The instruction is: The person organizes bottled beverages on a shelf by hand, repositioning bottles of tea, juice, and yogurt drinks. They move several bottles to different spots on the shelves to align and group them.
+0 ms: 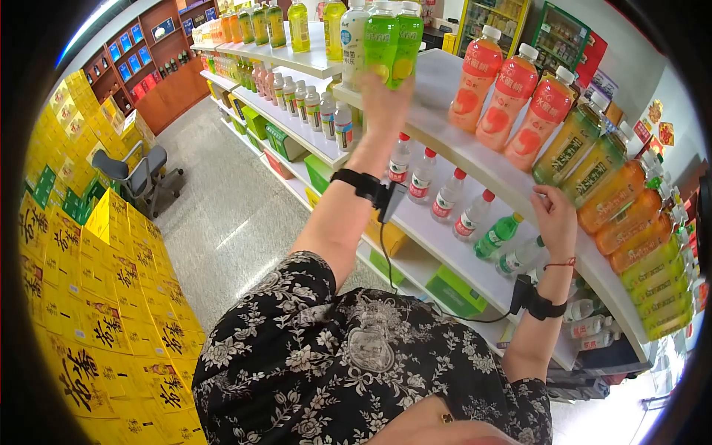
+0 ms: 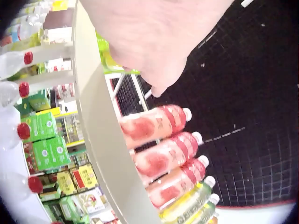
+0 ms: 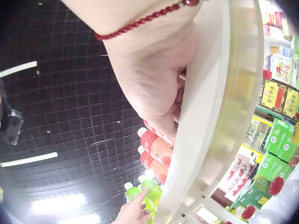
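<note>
My left hand (image 1: 389,104) grips the lower part of a green-labelled drink bottle (image 1: 380,44) on the top shelf. A second green bottle (image 1: 408,41) stands right beside it, and a white bottle (image 1: 354,48) is on its other side. In the left wrist view, the hand's back (image 2: 149,37) hides most of the green bottle. My right hand (image 1: 555,219) rests at the shelf's front edge with its fingers loosely bent, holding nothing. It is near the pink peach drink bottles (image 1: 541,119) and the dark green-labelled bottles (image 1: 567,144).
Orange drink bottles (image 1: 612,196) and lime-green ones (image 1: 653,278) continue along the curved top shelf (image 1: 445,141). Red-capped water bottles (image 1: 447,196) stand on the shelf below. Yellow cartons (image 1: 111,297) are stacked at left, with an office chair (image 1: 137,174) beyond.
</note>
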Demonstrator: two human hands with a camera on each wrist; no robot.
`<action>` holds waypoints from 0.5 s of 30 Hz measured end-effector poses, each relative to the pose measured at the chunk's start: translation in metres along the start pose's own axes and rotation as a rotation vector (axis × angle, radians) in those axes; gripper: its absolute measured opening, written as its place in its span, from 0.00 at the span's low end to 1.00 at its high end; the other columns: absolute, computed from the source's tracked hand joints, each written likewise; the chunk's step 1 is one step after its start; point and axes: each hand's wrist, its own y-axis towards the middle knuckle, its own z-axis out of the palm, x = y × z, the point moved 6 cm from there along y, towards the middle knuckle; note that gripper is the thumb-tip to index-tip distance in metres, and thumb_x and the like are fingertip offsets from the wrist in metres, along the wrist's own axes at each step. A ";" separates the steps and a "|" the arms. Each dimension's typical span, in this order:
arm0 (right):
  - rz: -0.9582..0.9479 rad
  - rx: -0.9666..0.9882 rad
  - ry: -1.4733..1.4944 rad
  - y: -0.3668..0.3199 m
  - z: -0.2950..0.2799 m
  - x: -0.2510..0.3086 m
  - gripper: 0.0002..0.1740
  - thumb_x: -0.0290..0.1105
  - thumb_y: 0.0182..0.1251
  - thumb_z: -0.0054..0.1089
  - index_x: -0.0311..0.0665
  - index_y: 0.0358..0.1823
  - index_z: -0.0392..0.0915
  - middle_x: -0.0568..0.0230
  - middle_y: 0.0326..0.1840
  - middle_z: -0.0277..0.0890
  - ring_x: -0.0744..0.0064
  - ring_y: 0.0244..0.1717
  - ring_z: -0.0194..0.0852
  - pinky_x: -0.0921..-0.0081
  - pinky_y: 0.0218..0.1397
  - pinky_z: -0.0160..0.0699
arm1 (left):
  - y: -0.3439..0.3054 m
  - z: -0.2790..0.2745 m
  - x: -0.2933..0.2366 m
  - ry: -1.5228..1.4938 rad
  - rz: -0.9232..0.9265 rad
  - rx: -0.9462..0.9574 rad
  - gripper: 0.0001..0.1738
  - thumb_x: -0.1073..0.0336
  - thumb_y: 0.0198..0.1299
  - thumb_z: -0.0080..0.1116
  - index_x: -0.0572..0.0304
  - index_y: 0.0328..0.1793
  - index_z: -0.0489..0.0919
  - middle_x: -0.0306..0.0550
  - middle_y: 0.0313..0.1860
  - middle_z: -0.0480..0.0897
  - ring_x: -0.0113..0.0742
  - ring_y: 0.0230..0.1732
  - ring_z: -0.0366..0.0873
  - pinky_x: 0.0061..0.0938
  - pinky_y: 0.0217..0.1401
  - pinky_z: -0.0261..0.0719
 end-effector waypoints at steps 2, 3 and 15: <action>-0.008 -0.004 -0.002 0.000 -0.001 0.002 0.12 0.33 0.59 0.65 0.36 0.42 0.81 0.63 0.22 0.65 0.70 0.21 0.62 0.71 0.28 0.65 | 0.017 -0.011 0.017 0.078 0.028 -0.074 0.46 0.50 0.47 0.74 0.71 0.64 0.67 0.59 0.58 0.70 0.51 0.58 0.74 0.40 0.57 0.76; -0.009 -0.001 -0.018 0.000 -0.001 0.002 0.12 0.33 0.59 0.65 0.37 0.42 0.81 0.62 0.22 0.65 0.70 0.21 0.62 0.71 0.28 0.66 | 0.023 -0.010 0.025 0.171 -0.029 -0.007 0.46 0.47 0.47 0.74 0.72 0.64 0.67 0.60 0.59 0.69 0.53 0.58 0.74 0.41 0.57 0.76; -0.024 0.012 -0.043 0.001 0.000 0.006 0.11 0.33 0.59 0.65 0.37 0.42 0.81 0.62 0.23 0.67 0.67 0.22 0.63 0.70 0.29 0.67 | 0.014 0.018 0.006 0.289 -0.029 0.243 0.36 0.47 0.48 0.71 0.74 0.51 0.75 0.65 0.55 0.72 0.59 0.54 0.76 0.42 0.57 0.76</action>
